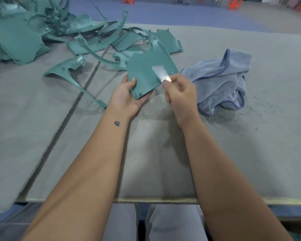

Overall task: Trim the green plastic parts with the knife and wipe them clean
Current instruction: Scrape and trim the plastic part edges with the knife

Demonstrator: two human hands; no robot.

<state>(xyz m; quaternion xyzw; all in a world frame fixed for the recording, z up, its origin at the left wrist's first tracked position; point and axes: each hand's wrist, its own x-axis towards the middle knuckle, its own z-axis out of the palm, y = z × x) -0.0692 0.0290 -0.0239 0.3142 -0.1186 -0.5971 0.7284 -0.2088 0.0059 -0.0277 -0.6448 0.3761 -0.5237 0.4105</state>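
The green plastic panel is raised off the desk and tilted toward the person, so its near right edge faces the blade. The left hand carries it from below, palm up, thumb curled over the panel's left edge and fingers under the lower corner; that grip probably steadies the thin sheet against the scraping push. The right hand has its fingers closed around the knife, pinching it low near the blade, which lies flat across the panel's face with its base at the edge. A hold that close to the metal likely gives fine control for shaving flash. The blade is motion-blurred, so its exact cutting angle cannot be told.

Just right of the hands lies a crumpled blue cloth, near enough to reach for the wipe. Fine shavings speckle the desk around it. Beyond and to the left, a heap of green parts sprawls across the desk, with 1 long curved piece lying nearest the left hand.
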